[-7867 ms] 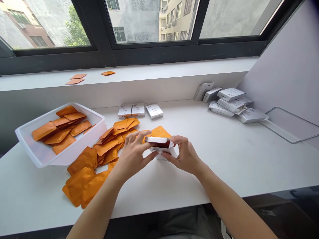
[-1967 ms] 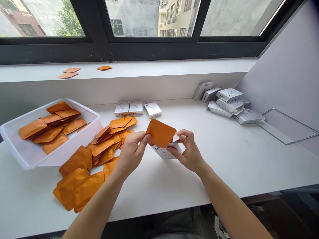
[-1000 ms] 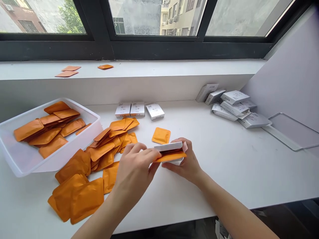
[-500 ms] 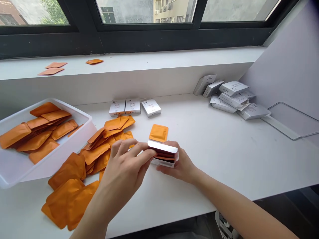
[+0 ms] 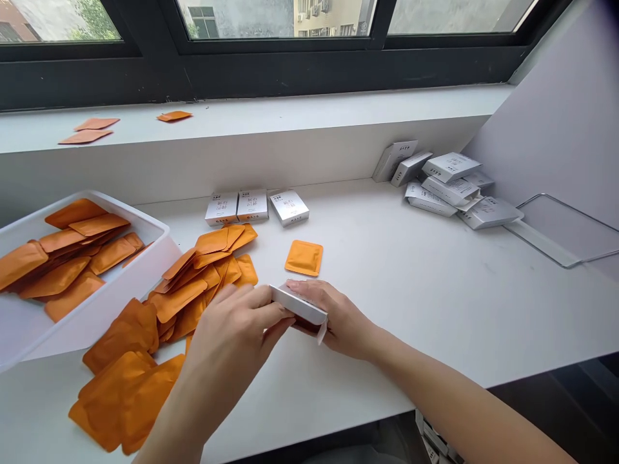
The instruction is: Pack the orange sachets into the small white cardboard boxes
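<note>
A small white cardboard box (image 5: 300, 305) is held tilted above the table, its end flap hanging at the near right corner. My right hand (image 5: 338, 319) grips the box from the right, thumb across its top face. At the box's left end, the fingers of my left hand (image 5: 242, 335) are closed on its edge; the fingertips are partly hidden. Just beyond the box lies a single orange sachet (image 5: 304, 258). To the left of my left hand spreads a heap of orange sachets (image 5: 178, 298).
On the left stands a white plastic bin (image 5: 167, 233) with orange sachets in it. Three white boxes (image 5: 252, 205) lie at the back; more boxes (image 5: 452, 167) are piled at the right, near a metal wire frame (image 5: 546, 246). Several flat sachets (image 5: 175, 116) rest on the sill.
The box has turned in my hands: its open end with sachets inside faced me before, and now its flat top and side show. My left fingers have shifted to its left end.
</note>
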{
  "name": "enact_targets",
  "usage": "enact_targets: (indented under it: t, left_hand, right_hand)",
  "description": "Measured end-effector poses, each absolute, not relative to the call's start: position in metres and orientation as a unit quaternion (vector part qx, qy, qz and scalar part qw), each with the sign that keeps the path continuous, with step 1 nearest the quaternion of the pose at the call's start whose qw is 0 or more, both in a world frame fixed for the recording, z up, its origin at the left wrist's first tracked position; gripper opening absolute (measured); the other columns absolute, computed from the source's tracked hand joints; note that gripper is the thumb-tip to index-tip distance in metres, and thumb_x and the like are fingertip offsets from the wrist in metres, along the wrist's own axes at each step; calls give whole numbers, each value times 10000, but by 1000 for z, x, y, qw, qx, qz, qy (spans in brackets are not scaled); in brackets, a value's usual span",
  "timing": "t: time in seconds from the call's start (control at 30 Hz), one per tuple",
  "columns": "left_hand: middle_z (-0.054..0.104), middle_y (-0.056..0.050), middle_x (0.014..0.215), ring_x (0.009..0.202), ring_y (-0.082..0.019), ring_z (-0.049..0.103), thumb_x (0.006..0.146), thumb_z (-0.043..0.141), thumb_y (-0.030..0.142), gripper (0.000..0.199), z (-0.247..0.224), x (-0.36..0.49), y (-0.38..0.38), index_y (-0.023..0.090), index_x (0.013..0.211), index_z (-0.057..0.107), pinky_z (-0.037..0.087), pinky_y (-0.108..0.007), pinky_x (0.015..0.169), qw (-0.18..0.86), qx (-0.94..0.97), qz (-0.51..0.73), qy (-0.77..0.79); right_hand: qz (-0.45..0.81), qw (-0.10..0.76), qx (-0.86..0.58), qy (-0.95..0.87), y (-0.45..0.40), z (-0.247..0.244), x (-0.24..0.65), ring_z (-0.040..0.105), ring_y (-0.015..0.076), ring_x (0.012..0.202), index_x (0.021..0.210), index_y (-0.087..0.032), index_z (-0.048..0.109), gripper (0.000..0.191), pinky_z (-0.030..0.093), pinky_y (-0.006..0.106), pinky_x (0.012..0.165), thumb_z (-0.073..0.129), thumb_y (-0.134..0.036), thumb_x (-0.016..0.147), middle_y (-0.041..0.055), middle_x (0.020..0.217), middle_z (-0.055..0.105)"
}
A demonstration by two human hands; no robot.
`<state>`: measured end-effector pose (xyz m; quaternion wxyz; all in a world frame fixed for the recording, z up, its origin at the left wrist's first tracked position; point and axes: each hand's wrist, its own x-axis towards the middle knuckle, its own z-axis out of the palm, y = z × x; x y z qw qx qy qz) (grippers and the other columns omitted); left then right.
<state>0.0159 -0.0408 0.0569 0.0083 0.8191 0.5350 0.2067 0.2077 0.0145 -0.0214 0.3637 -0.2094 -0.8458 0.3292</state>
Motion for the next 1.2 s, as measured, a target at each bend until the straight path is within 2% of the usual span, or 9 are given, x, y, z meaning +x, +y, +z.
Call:
enact_targets:
  t: [0.1, 0.33, 0.47, 0.6, 0.8, 0.9, 1.0, 1.1, 1.2]
  left_hand:
    - [633, 53, 604, 475, -135, 478, 918, 513, 315, 227, 53, 19, -45, 319, 784, 696, 257, -285, 502, 32, 807, 159, 569]
    - [610, -22, 506, 436, -168, 485, 891, 514, 271, 377, 41, 32, -40, 211, 544, 648, 215, -293, 489, -66, 782, 148, 602]
    - [597, -21, 509, 454, -148, 479, 911, 499, 395, 387, 39, 24, -33, 226, 634, 710, 226, -274, 483, -33, 780, 170, 601]
    - [607, 8, 570, 513, -121, 488, 921, 506, 393, 313, 42, 14, -30, 266, 767, 746, 289, -248, 523, 34, 796, 221, 563]
    - [596, 22, 587, 565, -116, 493, 931, 501, 384, 328, 45, 15, -30, 246, 725, 715, 335, -266, 604, 110, 830, 196, 511]
    - [597, 4, 643, 626, -127, 519, 941, 475, 340, 311, 47, 11, -27, 219, 768, 704, 364, -284, 664, 78, 796, 289, 526]
    - [589, -16, 677, 651, -142, 525, 952, 423, 348, 335, 40, 8, -15, 196, 838, 700, 401, -292, 687, 42, 696, 391, 601]
    - [650, -66, 857, 824, -210, 579, 921, 440, 440, 361, 26, 14, 10, 185, 985, 687, 418, -363, 803, 1, 699, 287, 655]
    - [610, -148, 1212, 1129, -329, 518, 832, 523, 574, 608, 12, 30, 39, 161, 1277, 548, 372, -462, 936, -6, 774, 135, 619]
  right_hand:
    - [262, 358, -201, -873, 17, -20, 208, 500, 242, 1256, 1414, -270, 314, 665, 448, 478, 1022, 513, -37, 823, 108, 1313, 563]
    - [260, 329, -239, -876, 19, -20, 211, 520, 269, 1229, 1397, -248, 330, 658, 488, 474, 977, 528, -57, 800, 128, 1320, 550]
    - [278, 341, -248, -863, 22, -19, 214, 555, 260, 1193, 1371, -263, 350, 605, 506, 447, 952, 578, -124, 827, 119, 1312, 559]
    - [308, 344, -244, -853, 23, -14, 215, 554, 236, 1205, 1357, -279, 351, 554, 499, 416, 965, 563, -153, 861, 102, 1320, 554]
    - [325, 326, -254, -851, 24, -11, 219, 601, 231, 1126, 1339, -278, 386, 547, 524, 392, 894, 577, -148, 842, 92, 1291, 583]
    - [298, 351, -286, -840, 31, -6, 230, 599, 242, 1132, 1270, -267, 475, 445, 498, 420, 941, 578, -170, 849, 85, 1255, 615]
    - [265, 445, -406, -753, 40, -2, 245, 627, 250, 1068, 1191, -250, 532, 343, 523, 412, 898, 602, -252, 855, 77, 1153, 656]
    - [251, 523, -487, -653, 45, -1, 253, 636, 254, 1027, 1182, -231, 526, 383, 554, 390, 823, 642, -338, 833, 79, 1099, 664]
    - [272, 515, -487, -651, 45, -1, 253, 643, 251, 1000, 1145, -228, 541, 372, 561, 386, 801, 661, -340, 811, 77, 1081, 670]
